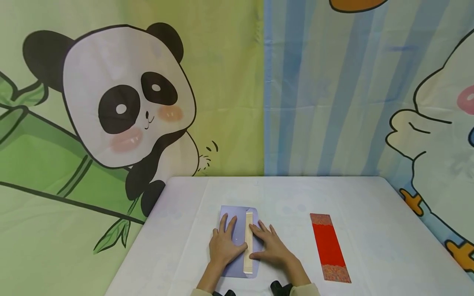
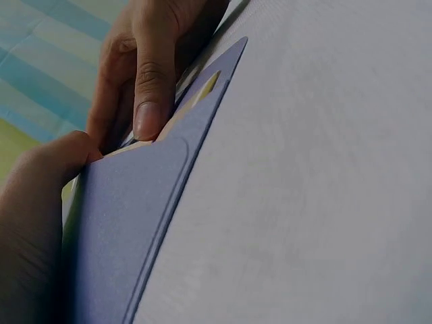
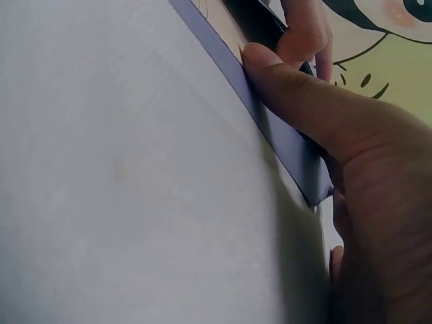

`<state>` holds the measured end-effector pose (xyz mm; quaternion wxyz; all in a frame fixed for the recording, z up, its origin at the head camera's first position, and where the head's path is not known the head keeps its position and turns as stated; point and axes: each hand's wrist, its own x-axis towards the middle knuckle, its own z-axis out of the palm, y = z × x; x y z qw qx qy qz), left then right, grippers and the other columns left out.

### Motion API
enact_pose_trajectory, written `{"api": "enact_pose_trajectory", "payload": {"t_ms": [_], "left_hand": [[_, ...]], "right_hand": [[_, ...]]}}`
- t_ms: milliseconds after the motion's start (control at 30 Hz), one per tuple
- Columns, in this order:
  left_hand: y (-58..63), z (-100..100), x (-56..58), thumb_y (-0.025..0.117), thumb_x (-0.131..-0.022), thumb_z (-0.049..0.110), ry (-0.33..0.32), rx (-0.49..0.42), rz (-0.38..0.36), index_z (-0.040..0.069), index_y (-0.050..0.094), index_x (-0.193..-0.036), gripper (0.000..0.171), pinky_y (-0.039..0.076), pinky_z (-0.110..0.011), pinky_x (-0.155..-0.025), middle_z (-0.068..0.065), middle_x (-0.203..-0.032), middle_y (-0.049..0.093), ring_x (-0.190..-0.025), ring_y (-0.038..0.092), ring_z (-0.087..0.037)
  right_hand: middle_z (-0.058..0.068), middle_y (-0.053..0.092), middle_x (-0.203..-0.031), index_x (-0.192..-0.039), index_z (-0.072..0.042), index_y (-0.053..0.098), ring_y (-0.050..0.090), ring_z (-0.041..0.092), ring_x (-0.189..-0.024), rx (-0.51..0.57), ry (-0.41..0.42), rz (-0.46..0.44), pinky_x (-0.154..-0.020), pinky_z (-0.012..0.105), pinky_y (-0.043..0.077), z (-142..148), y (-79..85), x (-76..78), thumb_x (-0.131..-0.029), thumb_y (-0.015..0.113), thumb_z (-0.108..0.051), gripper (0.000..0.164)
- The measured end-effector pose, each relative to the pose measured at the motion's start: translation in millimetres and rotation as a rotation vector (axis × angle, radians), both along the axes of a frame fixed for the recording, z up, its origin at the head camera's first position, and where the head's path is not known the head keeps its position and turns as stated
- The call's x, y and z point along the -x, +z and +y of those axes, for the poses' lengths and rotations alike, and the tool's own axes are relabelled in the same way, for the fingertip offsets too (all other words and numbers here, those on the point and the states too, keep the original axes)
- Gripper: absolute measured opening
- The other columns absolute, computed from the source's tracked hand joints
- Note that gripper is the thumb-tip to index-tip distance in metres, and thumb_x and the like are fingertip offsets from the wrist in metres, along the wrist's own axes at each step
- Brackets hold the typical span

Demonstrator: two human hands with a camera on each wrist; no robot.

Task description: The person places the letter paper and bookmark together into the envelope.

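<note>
A purple folder-like sheet [image 1: 235, 269] lies on the table, a long pale strip [image 1: 248, 263] running lengthwise along its right part. My left hand [image 1: 224, 246] rests spread on the folder's left part, its thumb reaching to the strip's edge. From the other side my right hand [image 1: 274, 248] touches the strip with thumb and index finger, its fingers spread over the folder's right edge. In the left wrist view the purple edge [image 2: 135, 202] stands up close to the camera, and the right thumb [image 2: 150, 118] presses down beside the strip. The purple edge [image 3: 290, 152] also passes under the right thumb in the right wrist view.
A long red piece with patterned ends [image 1: 329, 244] lies to the right on the white table [image 1: 389, 230]. Behind the table hangs a curtain with a cartoon panda [image 1: 126, 61] and blue stripes. Dark wrist devices [image 1: 280, 288] show at the bottom edge.
</note>
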<state>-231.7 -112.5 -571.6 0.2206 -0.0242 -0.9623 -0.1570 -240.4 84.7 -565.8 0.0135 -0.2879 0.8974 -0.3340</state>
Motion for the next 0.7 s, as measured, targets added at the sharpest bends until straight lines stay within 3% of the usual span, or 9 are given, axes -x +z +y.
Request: {"api": "enact_pose_trajectory", "payload": {"t_ms": [167, 433, 700], "left_hand": [[1.0, 0.5, 0.2, 0.062, -0.052, 0.065, 0.001, 0.006, -0.006, 0.033, 0.039, -0.134, 0.091, 0.037, -0.029, -0.05, 0.0, -0.145, 0.027, -0.08, 0.047, -0.025], [2.6, 0.7, -1.4, 0.062, -0.053, 0.064, -0.006, -0.003, -0.006, 0.031, 0.04, -0.134, 0.09, 0.035, -0.027, -0.05, -0.001, -0.145, 0.027, -0.076, 0.045, -0.023], [1.7, 0.5, -1.3, 0.061, -0.054, 0.065, -0.007, 0.014, -0.011, 0.032, 0.039, -0.135, 0.089, 0.036, -0.029, -0.051, -0.001, -0.145, 0.026, -0.078, 0.046, -0.025]], "right_hand": [[0.008, 0.022, -0.147, -0.142, -0.027, 0.024, 0.012, 0.037, -0.134, -0.028, -0.02, -0.012, -0.102, 0.059, 0.009, -3.3, -0.4, 1.6, -0.063, 0.062, -0.063, 0.095], [0.01, 0.023, -0.147, -0.143, -0.021, 0.022, 0.018, 0.031, -0.134, -0.072, 0.061, 0.058, -0.104, 0.055, 0.007, -5.3, 2.3, 3.2, -0.055, 0.066, -0.066, 0.109], [0.009, 0.026, -0.146, -0.143, -0.013, 0.021, 0.019, 0.028, -0.135, -0.088, 0.116, 0.134, -0.104, 0.055, 0.007, -7.0, 4.7, 3.6, -0.056, 0.065, -0.066, 0.111]]}}
